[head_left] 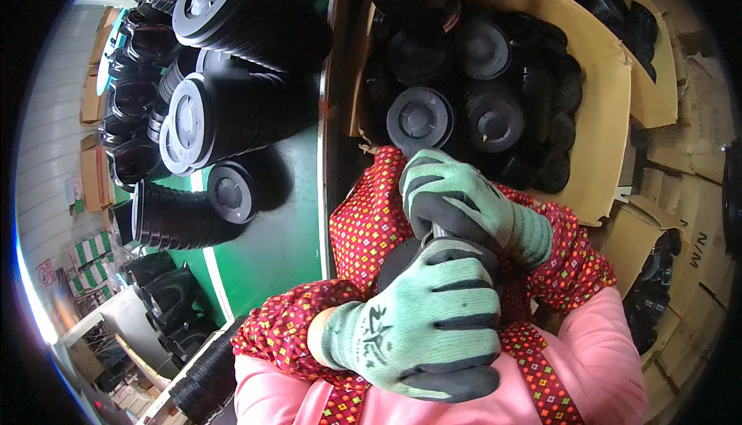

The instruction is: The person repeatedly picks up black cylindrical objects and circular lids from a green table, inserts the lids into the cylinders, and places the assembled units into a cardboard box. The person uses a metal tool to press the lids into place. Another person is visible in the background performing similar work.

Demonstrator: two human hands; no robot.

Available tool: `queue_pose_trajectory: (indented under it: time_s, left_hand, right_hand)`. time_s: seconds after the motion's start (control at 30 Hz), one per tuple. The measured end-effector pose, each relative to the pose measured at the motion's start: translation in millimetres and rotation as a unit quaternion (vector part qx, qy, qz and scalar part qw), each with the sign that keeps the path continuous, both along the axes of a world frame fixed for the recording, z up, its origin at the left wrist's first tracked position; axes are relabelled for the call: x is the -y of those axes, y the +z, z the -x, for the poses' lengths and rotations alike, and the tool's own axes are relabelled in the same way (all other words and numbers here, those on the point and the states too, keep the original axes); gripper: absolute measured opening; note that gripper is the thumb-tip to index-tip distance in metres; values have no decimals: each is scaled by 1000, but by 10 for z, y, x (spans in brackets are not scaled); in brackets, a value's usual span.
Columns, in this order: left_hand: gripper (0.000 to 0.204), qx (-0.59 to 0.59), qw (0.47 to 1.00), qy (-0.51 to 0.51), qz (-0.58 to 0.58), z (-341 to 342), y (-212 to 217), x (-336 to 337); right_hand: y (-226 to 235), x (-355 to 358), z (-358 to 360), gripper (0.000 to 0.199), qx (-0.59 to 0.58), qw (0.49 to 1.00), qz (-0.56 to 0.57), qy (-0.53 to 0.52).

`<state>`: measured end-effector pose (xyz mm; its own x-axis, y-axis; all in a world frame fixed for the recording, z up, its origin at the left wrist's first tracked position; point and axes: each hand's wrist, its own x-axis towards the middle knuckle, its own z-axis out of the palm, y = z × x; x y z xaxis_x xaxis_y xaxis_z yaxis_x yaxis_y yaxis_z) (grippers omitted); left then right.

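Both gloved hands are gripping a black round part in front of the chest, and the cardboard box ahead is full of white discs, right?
Not quite. The head view shows the cardboard box holding black discs, not white. The left hand and right hand do grip the black round part.

A black round plastic part [402,259] sits clamped between both gloved hands, mostly hidden.

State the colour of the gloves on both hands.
Pale green with dark grey palms and fingertips, on left hand and right hand; head view.
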<state>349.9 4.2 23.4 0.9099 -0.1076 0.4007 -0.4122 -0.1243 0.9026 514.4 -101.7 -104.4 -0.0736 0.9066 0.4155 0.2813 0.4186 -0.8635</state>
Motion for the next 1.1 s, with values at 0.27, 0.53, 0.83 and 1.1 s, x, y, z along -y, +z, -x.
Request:
queue_pose_trajectory:
  time_s: [0.27,0.53,0.83,1.1]
  left_hand:
    - [54,73,909,-78,402,241,-708,-481]
    - [80,-263,887,75,-373,99,695,-374]
    - [21,-57,979,80,-179,-70,-777,-851]
    - [42,6,927,184,-326,47,49,-583]
  right_hand:
    - [1097,416,-115,63,231,944,213,-104]
    - [1150,417,-173,68,276,938,203,-42]
    - [1784,393,180,57,345,912,186,-120]
    - [2100,297,-294,36,162,927,339,10]
